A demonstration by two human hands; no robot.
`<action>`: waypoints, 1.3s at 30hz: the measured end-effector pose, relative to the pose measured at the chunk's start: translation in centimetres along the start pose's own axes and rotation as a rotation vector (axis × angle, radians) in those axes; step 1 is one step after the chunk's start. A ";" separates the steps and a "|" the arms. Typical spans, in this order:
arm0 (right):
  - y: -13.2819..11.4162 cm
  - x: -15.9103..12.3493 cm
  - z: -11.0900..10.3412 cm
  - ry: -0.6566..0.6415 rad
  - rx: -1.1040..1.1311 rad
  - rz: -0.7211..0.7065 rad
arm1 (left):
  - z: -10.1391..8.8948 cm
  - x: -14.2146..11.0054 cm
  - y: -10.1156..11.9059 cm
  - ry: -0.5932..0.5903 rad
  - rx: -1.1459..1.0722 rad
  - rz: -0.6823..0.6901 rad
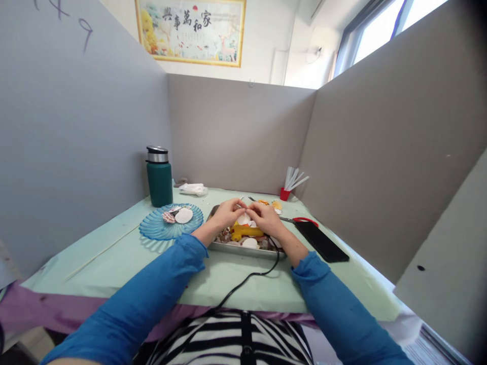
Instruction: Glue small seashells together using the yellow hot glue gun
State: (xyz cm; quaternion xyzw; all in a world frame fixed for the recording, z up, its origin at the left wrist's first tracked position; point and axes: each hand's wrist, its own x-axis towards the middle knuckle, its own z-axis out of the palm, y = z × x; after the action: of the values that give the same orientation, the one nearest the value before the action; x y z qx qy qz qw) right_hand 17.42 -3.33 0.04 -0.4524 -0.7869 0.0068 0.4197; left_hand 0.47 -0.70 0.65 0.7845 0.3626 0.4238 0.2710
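My left hand [228, 213] and my right hand [265, 217] meet fingertip to fingertip above a metal tray [239, 249]. The fingers of both are pinched together, and whatever sits between them is too small and hidden to name. Just below the fingertips is a white round piece [243, 219]; whether they touch it I cannot tell. Inside the tray, under my hands, lies a yellow glue gun [247, 231], its black cord [247, 278] running over the table edge toward me. Shell-like bits and a white disc [250, 243] surround it.
Left stand a blue glass plate [152, 225] holding shells and a white disc, and a green bottle [160, 182]. Right lie a black phone [321, 242] and red-handled scissors [305, 221]. A red cup [285, 194] holds white sticks. Grey partitions [243, 132] enclose the table.
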 end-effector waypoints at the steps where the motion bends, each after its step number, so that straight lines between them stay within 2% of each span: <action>1: 0.0 0.0 0.0 0.000 -0.001 0.000 | 0.0 0.0 0.0 0.000 0.001 0.001; 24: -0.4 0.0 -0.2 -0.022 -0.013 0.004 | -0.1 0.1 -0.2 0.010 0.073 0.013; 39: -0.4 -0.1 -0.2 0.037 -0.031 0.007 | -0.1 -0.1 0.3 0.010 -0.047 -0.034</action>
State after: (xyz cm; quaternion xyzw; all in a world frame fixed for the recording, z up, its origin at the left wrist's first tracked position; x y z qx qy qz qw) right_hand 17.33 -3.74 0.25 -0.4617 -0.7773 -0.0121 0.4272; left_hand 0.46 -0.94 0.82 0.7696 0.3672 0.4314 0.2945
